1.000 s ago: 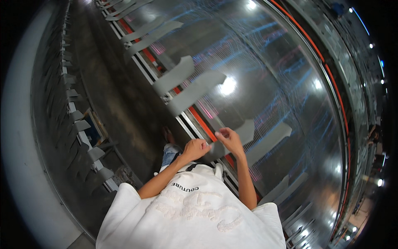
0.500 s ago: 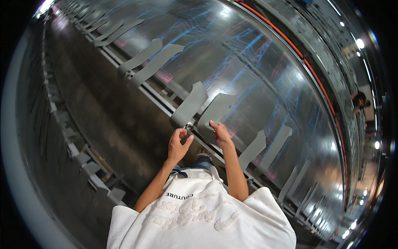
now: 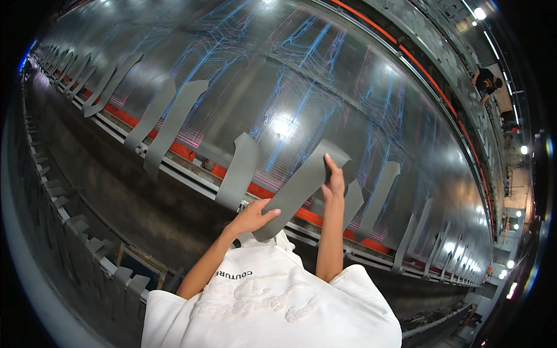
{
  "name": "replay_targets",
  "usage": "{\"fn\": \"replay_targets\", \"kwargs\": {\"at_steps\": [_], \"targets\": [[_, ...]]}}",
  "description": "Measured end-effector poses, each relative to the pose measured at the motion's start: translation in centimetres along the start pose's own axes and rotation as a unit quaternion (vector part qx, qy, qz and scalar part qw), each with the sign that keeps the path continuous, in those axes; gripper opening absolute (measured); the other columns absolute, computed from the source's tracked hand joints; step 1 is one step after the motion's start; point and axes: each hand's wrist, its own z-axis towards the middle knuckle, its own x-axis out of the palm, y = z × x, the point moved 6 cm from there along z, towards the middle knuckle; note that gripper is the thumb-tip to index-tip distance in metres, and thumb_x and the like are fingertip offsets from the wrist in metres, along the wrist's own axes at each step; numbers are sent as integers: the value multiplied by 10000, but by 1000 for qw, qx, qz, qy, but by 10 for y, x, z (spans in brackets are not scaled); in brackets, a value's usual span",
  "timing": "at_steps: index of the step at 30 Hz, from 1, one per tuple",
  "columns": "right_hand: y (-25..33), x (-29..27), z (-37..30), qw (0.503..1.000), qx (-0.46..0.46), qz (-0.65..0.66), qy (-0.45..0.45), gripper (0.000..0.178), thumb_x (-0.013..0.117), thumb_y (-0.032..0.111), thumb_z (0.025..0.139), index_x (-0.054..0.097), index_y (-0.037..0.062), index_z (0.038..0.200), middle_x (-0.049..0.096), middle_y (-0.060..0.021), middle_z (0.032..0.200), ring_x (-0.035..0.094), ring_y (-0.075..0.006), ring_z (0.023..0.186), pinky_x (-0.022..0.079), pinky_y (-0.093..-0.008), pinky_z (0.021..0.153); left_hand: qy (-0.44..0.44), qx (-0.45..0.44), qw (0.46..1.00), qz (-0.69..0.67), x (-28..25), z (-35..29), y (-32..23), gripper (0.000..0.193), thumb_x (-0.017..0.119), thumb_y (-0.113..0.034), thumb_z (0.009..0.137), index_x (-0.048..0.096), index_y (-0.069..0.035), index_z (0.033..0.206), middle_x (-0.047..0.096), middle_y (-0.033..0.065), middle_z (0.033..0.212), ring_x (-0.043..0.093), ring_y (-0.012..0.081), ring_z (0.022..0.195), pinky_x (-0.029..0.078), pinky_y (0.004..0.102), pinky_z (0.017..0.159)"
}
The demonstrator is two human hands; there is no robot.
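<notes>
A long grey ribbed strip, apparently fabric point(image 3: 296, 182), slants between my hands, its near end overlapping my white shirt. My left hand point(image 3: 253, 217) grips its lower left edge, thumb on top. At the strip's far right edge is my right hand point(image 3: 333, 177), fingers long and close together, gripping there; what lies under the fingertips is partly hidden. The strip's far end bends over and is slightly blurred. Another grey strip point(image 3: 241, 168) lies just to the left over the table's edge. Partly hidden behind my right hand is a further grey strip point(image 3: 353, 203).
The long dark table point(image 3: 232, 98) bears blue and pink line marks. A metal rail point(image 3: 180, 169) and red band point(image 3: 185, 152) follow its near edge. More grey strips point(image 3: 174, 124) lie along it in pairs. Hanging grey pieces point(image 3: 96, 249) line the left. Another person point(image 3: 486, 81) stands far right.
The strip by my right hand has been lifted off the table and slants across my front. My left hand has moved from the rail fitting onto its near end. The view has shifted.
</notes>
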Motion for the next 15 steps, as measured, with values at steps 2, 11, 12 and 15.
{"fn": "replay_targets", "kwargs": {"at_steps": [2,11,12,15], "targets": [[21,24,29,993,-74,-73,-62,309,762,167,879,671,-5,1119,705,-106,1036,682,-226,933,541,-358,870,-78,-28,997,6,-18,13,34,333,579,-291,1013,601,7,1160,692,139,948,649,201,879,497,366,798],[20,28,187,893,-169,-395,-134,474,878,222,738,698,-87,1050,730,-148,1000,683,-232,890,518,-354,836,-206,-106,973,22,-33,76,100,233,630,-214,981,600,5,908,588,31,670,516,78,599,419,277,560],[15,26,201,880,-184,-419,-128,487,878,228,738,695,-92,1056,731,-151,999,685,-232,883,520,-355,827,-211,-114,971,21,-33,83,100,237,642,-212,974,616,9,892,589,27,654,511,75,584,417,278,549],[2,37,220,860,-188,-452,-145,393,857,250,754,729,-68,946,745,-154,911,700,-249,856,525,-364,812,-278,-118,953,10,-38,99,112,244,677,-209,935,659,17,845,620,82,615,539,150,529,425,342,541]]}}
